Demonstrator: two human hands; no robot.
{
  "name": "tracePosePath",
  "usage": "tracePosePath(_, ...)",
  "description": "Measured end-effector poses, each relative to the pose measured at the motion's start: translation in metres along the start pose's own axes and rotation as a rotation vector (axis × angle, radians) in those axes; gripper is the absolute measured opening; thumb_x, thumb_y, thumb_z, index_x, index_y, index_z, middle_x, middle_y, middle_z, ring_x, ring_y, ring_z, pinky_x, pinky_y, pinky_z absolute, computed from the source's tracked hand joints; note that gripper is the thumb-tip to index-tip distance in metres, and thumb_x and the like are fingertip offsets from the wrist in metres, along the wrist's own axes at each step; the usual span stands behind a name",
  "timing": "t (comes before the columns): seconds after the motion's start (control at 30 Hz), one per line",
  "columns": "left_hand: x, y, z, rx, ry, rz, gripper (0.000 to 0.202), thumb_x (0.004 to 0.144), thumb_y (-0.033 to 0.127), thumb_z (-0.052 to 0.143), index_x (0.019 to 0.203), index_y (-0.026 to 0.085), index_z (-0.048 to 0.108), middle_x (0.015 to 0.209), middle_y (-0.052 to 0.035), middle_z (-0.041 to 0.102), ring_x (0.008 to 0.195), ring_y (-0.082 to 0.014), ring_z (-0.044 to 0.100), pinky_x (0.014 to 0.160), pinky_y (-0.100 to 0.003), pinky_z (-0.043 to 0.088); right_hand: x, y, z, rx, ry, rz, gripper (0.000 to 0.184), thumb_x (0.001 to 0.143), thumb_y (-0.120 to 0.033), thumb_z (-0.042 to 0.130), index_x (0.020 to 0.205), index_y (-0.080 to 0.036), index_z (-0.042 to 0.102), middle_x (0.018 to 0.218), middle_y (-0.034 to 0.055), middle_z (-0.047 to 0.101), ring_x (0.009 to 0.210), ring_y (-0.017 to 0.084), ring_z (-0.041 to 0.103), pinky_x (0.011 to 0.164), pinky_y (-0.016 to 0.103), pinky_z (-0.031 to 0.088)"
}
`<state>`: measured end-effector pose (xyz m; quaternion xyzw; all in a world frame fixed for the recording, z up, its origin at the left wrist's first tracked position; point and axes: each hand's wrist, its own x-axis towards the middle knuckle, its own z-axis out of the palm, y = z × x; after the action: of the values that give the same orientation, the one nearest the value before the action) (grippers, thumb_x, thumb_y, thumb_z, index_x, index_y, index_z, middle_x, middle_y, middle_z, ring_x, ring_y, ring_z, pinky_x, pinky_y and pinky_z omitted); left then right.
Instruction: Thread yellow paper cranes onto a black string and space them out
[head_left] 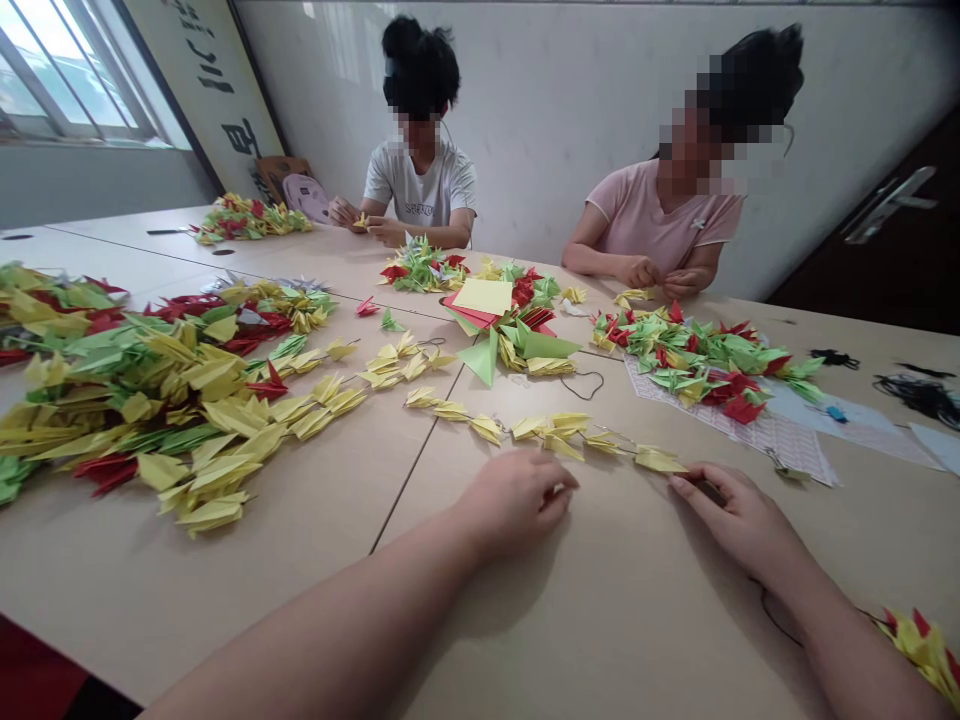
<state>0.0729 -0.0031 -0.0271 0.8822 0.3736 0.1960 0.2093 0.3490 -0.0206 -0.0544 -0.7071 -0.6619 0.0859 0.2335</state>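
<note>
A string of yellow folded paper cranes (547, 428) runs across the light wooden table (300, 580) from the big pile at the left toward my hands. My left hand (517, 500) rests on the table just below the string, its fingers curled together in a pinch near the thread. My right hand (739, 520) lies further right, thumb and forefinger closed at the string's end beside the last yellow crane (658, 460). What either pinch holds is too small to make out.
A large heap of yellow, green and red cranes (150, 390) fills the left. More piles (697, 365) and coloured paper sheets (487, 300) lie mid-table. Two people sit opposite folding paper. Black cords (922, 395) lie far right; more cranes (926, 650) lie by my right forearm.
</note>
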Motion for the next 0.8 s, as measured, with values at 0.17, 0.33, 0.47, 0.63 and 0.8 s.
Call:
tracePosePath(0.17,0.005,-0.021,-0.008,0.272,0.363,-0.418,0.045,0.082,0.038,0.039,0.124,0.023,0.044,0.136,-0.0083,0.034,0.129,-0.0263,0.020,0.105,-0.045,0.014,0.001,0.006,0.003,0.037,-0.019,0.048,0.031,0.070,-0.051,0.045,0.074,-0.023,0.058,0.082,0.0054,0.063,0.082,0.025,0.056,0.068,0.037,0.044)
tracePosePath(0.33,0.002,-0.036,0.002,0.343,0.050,-0.519,0.058,0.084,0.052,0.023,0.132,0.023,0.033,0.142,-0.0113,0.024,0.133,-0.0291,0.006,0.102,-0.056,-0.002,0.002,0.008,0.005,0.022,-0.025,0.003,0.030,0.072,-0.049,0.045,0.074,-0.022,0.058,0.080,0.0048,0.063,0.081,0.024,0.056,0.070,0.036,0.043)
tracePosePath(0.47,0.000,-0.033,0.004,0.343,-0.002,-0.496,0.058,0.084,0.053,0.018,0.133,0.024,0.031,0.142,-0.0124,0.024,0.132,-0.0289,0.012,0.101,-0.058,-0.001,0.001,0.008,0.005,0.013,-0.015,-0.049,0.028,0.073,-0.048,0.044,0.072,-0.022,0.057,0.079,0.0051,0.063,0.081,0.024,0.056,0.072,0.036,0.043)
tracePosePath(0.63,0.001,-0.030,0.002,0.324,0.002,-0.492,0.057,0.084,0.052,0.020,0.133,0.025,0.030,0.143,-0.0127,0.023,0.133,-0.0284,0.011,0.101,-0.058,0.001,0.001,0.007,0.004,-0.003,-0.013,-0.048,0.027,0.074,-0.047,0.044,0.072,-0.023,0.057,0.080,0.0056,0.063,0.082,0.025,0.055,0.071,0.037,0.044)
tracePosePath(0.8,0.002,-0.032,0.006,0.314,0.008,-0.467,0.055,0.084,0.050,0.021,0.133,0.027,0.029,0.144,-0.0101,0.021,0.133,-0.0275,0.007,0.102,-0.057,-0.002,0.001,0.005,0.004,-0.013,-0.009,-0.059,0.030,0.072,-0.049,0.044,0.069,-0.022,0.057,0.077,0.0063,0.063,0.079,0.026,0.056,0.069,0.037,0.044)
